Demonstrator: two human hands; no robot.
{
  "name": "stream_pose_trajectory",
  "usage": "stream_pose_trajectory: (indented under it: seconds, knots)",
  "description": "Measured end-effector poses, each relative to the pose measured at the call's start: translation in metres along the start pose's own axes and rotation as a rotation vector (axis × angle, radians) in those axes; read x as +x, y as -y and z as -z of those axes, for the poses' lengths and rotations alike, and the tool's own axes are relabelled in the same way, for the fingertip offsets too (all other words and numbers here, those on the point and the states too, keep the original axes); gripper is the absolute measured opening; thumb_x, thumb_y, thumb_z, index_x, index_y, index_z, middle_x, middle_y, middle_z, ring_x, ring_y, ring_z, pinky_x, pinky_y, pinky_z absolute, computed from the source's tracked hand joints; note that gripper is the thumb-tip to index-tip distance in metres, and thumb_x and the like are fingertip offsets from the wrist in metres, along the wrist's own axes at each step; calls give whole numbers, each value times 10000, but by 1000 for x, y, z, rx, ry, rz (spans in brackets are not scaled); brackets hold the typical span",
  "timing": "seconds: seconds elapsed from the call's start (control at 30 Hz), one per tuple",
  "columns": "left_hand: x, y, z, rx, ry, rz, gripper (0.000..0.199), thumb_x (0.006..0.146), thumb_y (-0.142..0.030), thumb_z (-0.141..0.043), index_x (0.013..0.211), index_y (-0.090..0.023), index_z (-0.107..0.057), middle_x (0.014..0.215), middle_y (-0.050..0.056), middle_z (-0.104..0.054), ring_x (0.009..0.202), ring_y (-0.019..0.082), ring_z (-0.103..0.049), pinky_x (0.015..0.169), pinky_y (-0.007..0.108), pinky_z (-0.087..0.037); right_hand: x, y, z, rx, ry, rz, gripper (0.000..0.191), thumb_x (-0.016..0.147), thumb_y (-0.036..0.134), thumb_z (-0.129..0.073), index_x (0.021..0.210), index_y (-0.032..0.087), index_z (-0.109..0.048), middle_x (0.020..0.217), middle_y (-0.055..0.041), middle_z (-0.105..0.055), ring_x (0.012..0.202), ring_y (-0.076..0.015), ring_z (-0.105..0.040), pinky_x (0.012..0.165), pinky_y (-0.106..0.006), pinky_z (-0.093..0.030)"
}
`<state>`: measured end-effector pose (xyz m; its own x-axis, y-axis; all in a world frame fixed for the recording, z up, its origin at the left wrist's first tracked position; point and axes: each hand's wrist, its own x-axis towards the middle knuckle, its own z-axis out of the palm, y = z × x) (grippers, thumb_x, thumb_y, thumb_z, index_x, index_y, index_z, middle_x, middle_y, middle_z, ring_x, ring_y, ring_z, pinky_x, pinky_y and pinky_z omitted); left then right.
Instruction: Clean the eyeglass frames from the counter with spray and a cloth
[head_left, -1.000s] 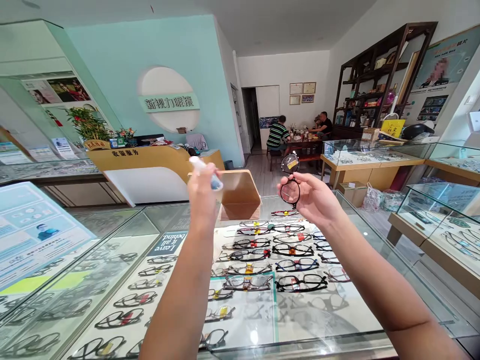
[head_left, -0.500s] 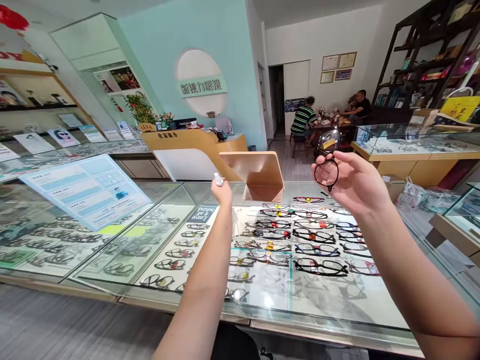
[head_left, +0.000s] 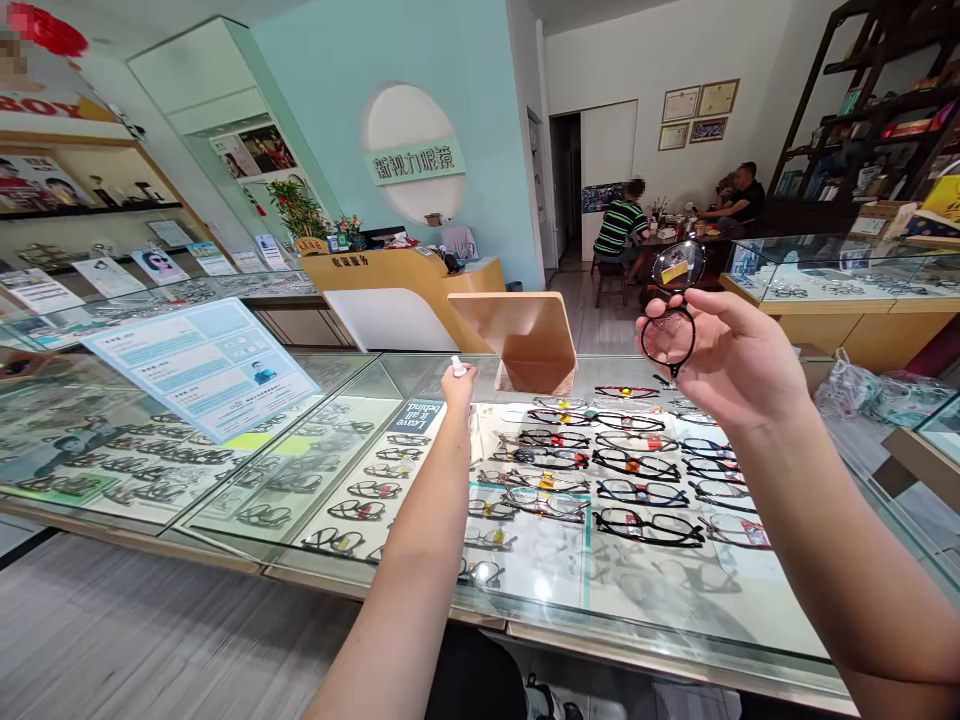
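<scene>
Left hand [head_left: 459,384]: fingers grasp a small white plastic bottle [head_left: 457,366] near the far edge of the tabletop [head_left: 750,622]; only the bottle's top is visible, the hand covers the rest, and contact with the glass cannot be determined. Right hand [head_left: 754,375]: fingers grip black round-framed eyeglasses [head_left: 669,338], raised above the tabletop, one lens over the other. The upper lens bears a yellow label; specks on the lower lens are too small to identify. The right-hand fingers partly hide the frame. The right forearm is cut off at the picture edge.

The tabletop is clear glass over rows of eyeglasses [head_left: 649,526]. A tan wooden panel [head_left: 517,322] stands between the hands; a pale blue printed sheet [head_left: 202,365] lies to the left. Beyond: a turquoise wall [head_left: 315,90], grey plank flooring [head_left: 187,620] and two seated people at a dark table
</scene>
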<state>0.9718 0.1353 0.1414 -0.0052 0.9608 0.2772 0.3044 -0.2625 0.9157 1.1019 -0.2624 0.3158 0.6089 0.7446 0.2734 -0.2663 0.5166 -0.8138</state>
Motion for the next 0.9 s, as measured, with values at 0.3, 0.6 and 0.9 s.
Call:
stream_pose_trajectory:
  seconds: [0.3,0.6,0.9]
  knots:
    - [-10,-93,38,-75,-492,-206,54,979,-160,-526,1005,-205,-539,1182,107,-634,1216,266,-557,1128,453,-412,-6,3,-3,13,-47,29,103,900,304,-755,805,271,-731,962,-25,-767,921,-193,-723,962,-378,-609]
    - [-20,-134,77,320,506,-242,196,818,-344,-748,691,-213,-678,656,27,-628,663,212,-599,638,323,-430,-16,7,-7,-15,-47,61,99,881,313,-776,796,280,-736,943,-18,-779,931,-205,-745,917,-379,-624]
    - [-2,-71,40,561,643,343,257,995,-411,-765,1071,-167,-750,1050,71,-759,965,216,-735,904,417,-621,-20,11,-7,-83,-26,102,101,900,358,-759,828,286,-756,959,-28,-782,997,-230,-758,897,-388,-615]
